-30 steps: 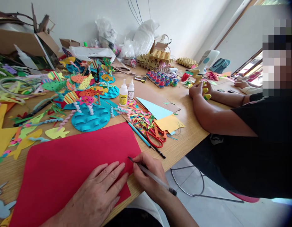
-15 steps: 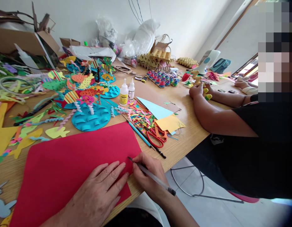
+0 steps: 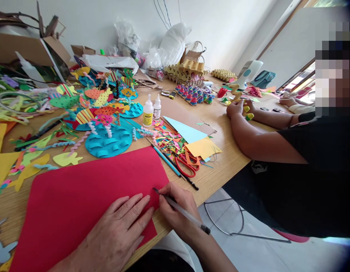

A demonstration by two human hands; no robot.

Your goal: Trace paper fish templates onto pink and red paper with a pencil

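Note:
A large sheet of red paper [image 3: 87, 185] lies at the near edge of the table. My left hand [image 3: 118, 226] rests flat on its lower part, fingers stretched out. In my right hand [image 3: 177, 207] is a clear-barrelled pen [image 3: 188, 215] with a dark end, pinched between thumb and fingers. The pen's tip touches the red paper near its right edge. Just beyond that edge lie a blue pencil [image 3: 168, 162], a black pencil [image 3: 191, 183] and red-handled scissors [image 3: 186, 166].
Glue bottles [image 3: 148, 111] stand behind a heap of paper scraps [image 3: 170, 141]. Paper fish on blue discs [image 3: 107, 145] crowd the left side. Egg trays [image 3: 188, 70] are at the back. To the right, a co-worker's hands [image 3: 235, 107] hold a yellow piece above the table.
My hands, the pen and the paper hold almost the same place. The whole view has shifted very slightly, and the co-worker's head is a little lower and farther right.

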